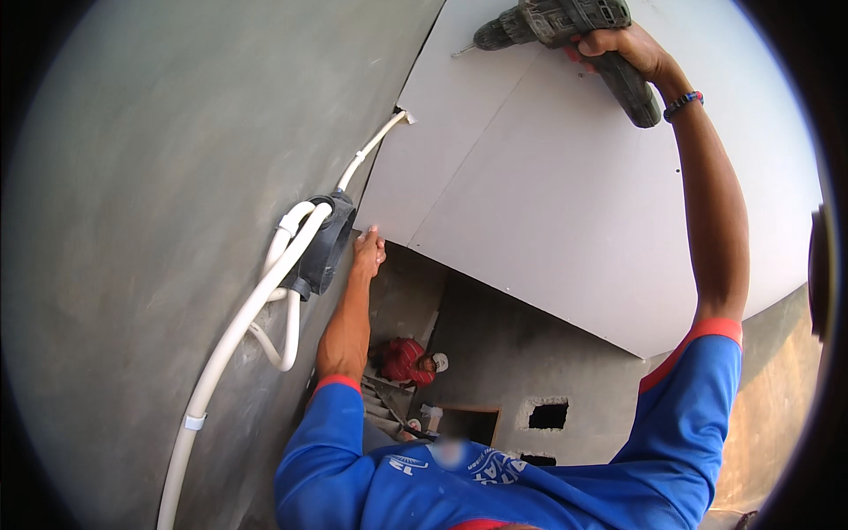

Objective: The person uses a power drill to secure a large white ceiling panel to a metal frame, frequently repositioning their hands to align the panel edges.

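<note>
At the top of the frame, your right hand (pixel 629 51) is wrapped firmly around the grip of a drill (pixel 556 22), its bit (pixel 464 50) pointing left over the pale board (pixel 548 194); whether the tip touches the surface, you cannot tell from here. A beaded bracelet (pixel 683 104) circles your right wrist, and that arm rises along the right side of the frame. Left of centre, your left hand (pixel 369 254) reaches up to the board's lower left corner, one finger stretched along it and the others curled; whether it pinches the edge or only presses, the view does not show. The board fills the upper right, a thin seam running aslant across it, and beside it the grey wall (pixel 177 177) takes up the whole left. On that wall, just left of your left hand, there's a black box (pixel 327 247), with a thick white pipe (pixel 238 331) bending out of it to the lower left and a thinner pipe (pixel 375 146) climbing to the board's edge. Down at lower centre, a person in a red shirt (pixel 406 360) and a pale cap (pixel 440 362) shows well below you, with a square hole (pixel 548 416) in the wall to the right.
</note>
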A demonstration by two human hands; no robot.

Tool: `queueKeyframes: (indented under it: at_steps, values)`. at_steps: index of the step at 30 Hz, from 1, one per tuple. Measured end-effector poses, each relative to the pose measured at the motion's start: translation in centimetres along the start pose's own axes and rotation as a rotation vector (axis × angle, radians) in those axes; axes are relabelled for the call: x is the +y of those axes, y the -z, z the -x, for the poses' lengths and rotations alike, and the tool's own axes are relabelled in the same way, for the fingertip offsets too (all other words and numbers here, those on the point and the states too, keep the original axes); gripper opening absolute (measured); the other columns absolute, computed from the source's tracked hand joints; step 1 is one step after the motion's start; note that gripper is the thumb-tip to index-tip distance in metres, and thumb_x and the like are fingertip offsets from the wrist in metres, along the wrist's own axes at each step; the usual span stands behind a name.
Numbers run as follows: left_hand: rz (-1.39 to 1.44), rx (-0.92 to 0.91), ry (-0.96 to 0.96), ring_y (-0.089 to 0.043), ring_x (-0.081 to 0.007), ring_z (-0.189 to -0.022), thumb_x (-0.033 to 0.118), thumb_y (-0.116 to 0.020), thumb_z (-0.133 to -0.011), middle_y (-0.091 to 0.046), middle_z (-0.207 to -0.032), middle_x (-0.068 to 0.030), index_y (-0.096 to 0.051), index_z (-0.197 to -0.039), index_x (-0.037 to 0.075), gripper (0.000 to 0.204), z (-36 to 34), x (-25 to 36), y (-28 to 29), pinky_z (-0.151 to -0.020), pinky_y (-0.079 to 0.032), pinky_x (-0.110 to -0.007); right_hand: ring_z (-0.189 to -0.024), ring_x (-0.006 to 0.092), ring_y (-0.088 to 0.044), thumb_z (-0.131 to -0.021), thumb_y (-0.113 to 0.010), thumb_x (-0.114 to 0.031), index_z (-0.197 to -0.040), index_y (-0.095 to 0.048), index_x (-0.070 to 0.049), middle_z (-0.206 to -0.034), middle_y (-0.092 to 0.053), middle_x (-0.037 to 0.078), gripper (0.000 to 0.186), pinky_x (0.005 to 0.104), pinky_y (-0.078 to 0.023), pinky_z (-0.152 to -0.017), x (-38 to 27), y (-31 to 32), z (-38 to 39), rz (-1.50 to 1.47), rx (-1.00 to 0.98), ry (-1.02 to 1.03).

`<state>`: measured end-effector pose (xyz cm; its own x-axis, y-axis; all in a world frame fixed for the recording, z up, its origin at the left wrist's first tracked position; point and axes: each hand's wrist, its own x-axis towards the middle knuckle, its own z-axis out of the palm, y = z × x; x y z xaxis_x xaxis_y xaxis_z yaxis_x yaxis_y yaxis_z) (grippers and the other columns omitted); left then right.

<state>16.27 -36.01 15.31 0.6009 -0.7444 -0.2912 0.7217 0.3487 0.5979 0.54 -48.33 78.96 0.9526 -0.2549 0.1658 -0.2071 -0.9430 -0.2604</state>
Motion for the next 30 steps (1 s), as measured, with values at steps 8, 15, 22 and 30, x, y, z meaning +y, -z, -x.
queueKeyframes:
  at_steps: [8, 15, 22, 30]
  values:
    - [-0.061, 0.034, -0.025, -0.035, -0.0077, -0.036, 0.031, -0.054, -0.1, -0.047, -0.059, -0.0004, -0.047, -0.083, 0.009, 0.029, 0.7, 0.0, -0.7, -0.031, -0.027, -0.024, -0.087, 0.0247, -0.062, -0.063, -0.075, -0.015, -0.126, -0.055, -0.004, -0.103, -0.063, 0.014, 0.068, 0.0393, -0.056, -0.073, -2.9, -0.4, 0.0, -0.276, -0.048, 0.136]
    - [-0.255, 0.171, -0.012, -0.038, -0.0098, -0.035, 0.036, -0.052, -0.1, -0.047, -0.056, -0.0007, -0.05, -0.078, 0.011, 0.033, 1.1, -0.5, -2.6, -0.028, -0.024, -0.026, -0.073, 0.0188, -0.063, -0.062, -0.068, -0.013, -0.115, -0.062, -0.002, -0.088, -0.064, 0.012, 0.055, 0.033, -0.056, -0.062, -1.3, -0.2, 0.4, -0.191, -0.046, -0.007]
    - [-0.254, 0.119, -0.008, -0.033, -0.0085, -0.034, 0.035, -0.049, -0.102, -0.048, -0.058, -0.0013, -0.047, -0.087, 0.007, 0.032, 0.3, 0.2, -0.9, -0.028, -0.024, -0.025, -0.059, 0.0174, -0.061, -0.06, -0.07, -0.016, -0.098, -0.066, 0.001, -0.077, -0.067, 0.012, 0.042, 0.0324, -0.053, -0.056, -3.2, -0.8, 0.5, -0.273, 0.004, -0.002]
    - [-0.202, 0.026, -0.009, -0.033, -0.0086, -0.033, 0.033, -0.05, -0.101, -0.048, -0.058, -0.0008, -0.05, -0.099, 0.01, 0.022, -0.9, -0.6, 0.8, -0.027, -0.024, -0.025, -0.072, 0.0205, -0.066, -0.063, -0.071, -0.007, -0.101, -0.065, 0.002, -0.084, -0.068, 0.014, 0.04, 0.035, -0.057, -0.062, -3.7, -1.0, 0.3, -0.362, 0.014, -0.018]
